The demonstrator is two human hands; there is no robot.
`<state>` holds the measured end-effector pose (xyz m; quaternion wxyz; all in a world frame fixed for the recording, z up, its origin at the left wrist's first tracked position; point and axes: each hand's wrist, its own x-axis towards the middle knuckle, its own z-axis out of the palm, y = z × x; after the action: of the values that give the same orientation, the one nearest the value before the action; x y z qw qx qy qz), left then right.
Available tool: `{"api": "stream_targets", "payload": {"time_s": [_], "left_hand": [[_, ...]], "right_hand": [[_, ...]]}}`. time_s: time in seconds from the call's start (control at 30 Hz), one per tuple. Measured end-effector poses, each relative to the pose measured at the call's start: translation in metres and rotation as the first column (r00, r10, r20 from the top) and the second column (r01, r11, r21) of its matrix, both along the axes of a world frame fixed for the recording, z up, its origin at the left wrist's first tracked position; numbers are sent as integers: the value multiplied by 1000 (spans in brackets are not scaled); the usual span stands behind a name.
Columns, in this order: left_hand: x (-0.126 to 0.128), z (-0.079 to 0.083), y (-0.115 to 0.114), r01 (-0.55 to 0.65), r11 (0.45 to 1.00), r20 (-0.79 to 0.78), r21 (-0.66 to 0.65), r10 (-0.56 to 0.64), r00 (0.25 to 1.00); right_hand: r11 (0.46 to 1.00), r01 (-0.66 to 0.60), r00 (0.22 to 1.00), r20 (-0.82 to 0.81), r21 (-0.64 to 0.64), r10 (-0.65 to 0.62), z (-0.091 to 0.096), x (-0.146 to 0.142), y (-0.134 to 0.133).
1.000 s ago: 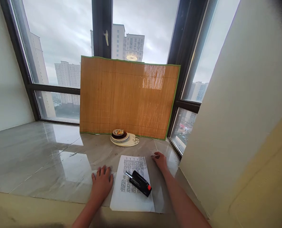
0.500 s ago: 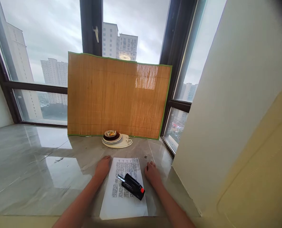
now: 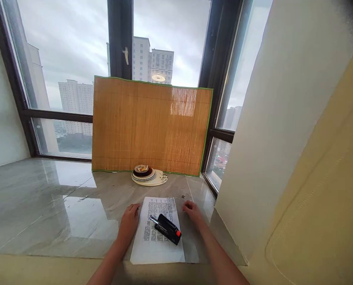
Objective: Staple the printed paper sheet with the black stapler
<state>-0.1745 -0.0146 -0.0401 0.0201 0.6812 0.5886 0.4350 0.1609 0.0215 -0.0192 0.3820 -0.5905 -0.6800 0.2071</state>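
Observation:
A stack of printed white paper (image 3: 140,251) lies on the marble ledge in front of me. On top of it, at a slant, rests a black stapler (image 3: 168,228) with a metal part sticking out at its upper left end and a red piece at its lower right. Beside the paper's left edge is my left hand (image 3: 130,217), fingers loosely bent and holding nothing that I can see. To the right of the paper my right hand (image 3: 193,211) is apart from the sheets, its fingers loosely curled, with nothing visible in them. Neither hand touches the stapler.
Behind the paper, a stack of plates (image 3: 143,176) sits on an oval mat (image 3: 161,180). A bamboo mat (image 3: 146,126) leans against the window. One small dark bit (image 3: 183,196) lies near my right hand. A wall (image 3: 253,158) bounds the ledge on the right.
Both hands have shifted slightly from lying on the ledge, their fingers turning inward toward the paper. My view has tilted a little. The stapler stays on the paper.

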Motion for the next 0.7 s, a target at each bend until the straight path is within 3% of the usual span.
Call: {"api": "stream_targets", "payload": {"time_s": [0.07, 0.13, 0.2, 0.27, 0.4, 0.6, 0.7], "left_hand": [[4, 0, -9, 1, 1000, 79, 12, -2, 997], [10, 2, -17, 18, 1000, 137, 9, -19, 990], [19, 4, -23, 53, 998, 169, 26, -56, 984], [28, 6, -27, 104, 992, 183, 66, -115, 976], [38, 3, -27, 212, 966, 153, 149, -234, 960], [37, -7, -21, 272, 931, 87, 245, -301, 950], [40, -6, -24, 319, 922, 91, 219, -345, 934]], "right_hand": [[999, -39, 993, -111, 29, 42, 1, -5, -15], [983, -162, 964, -199, 82, 176, -3, -11, -36], [918, -371, 906, -162, 140, 391, -10, -18, -56], [872, -467, 876, -61, 146, 479, -13, -24, -72], [880, -466, 883, 110, 85, 457, -8, -33, -87], [901, -426, 904, 79, 84, 420, -3, -38, -90], [900, -426, 904, 89, 94, 419, -4, -36, -90]]}}
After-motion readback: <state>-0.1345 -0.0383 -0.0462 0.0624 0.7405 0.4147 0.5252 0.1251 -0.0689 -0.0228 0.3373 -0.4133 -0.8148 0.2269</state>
